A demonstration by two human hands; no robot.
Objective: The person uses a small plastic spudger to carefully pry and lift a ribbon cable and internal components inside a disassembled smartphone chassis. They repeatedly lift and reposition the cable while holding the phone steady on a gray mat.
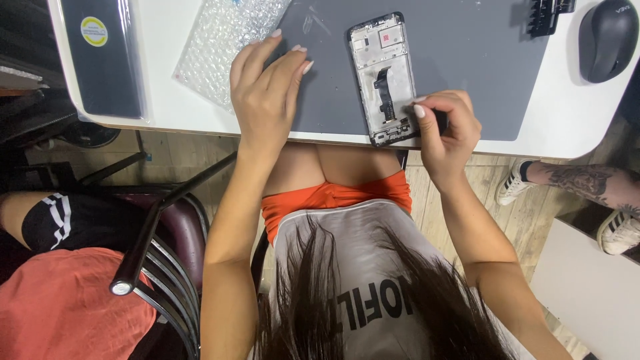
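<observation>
Phone frame (387, 77) lies touching right hand (447, 130).

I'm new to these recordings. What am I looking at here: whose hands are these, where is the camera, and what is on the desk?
There is one picture, from a camera worn on the person's head, looking down past their hair at a white desk with a grey mat. Both bare hands belong to the wearer. The left hand rests on the mat near a sheet of bubble wrap. The right hand pinches a small dark tool at the lower edge of an opened phone frame; the tool is mostly hidden. A dark phone panel and a mouse lie farther off. Other people's legs show at both sides.
</observation>
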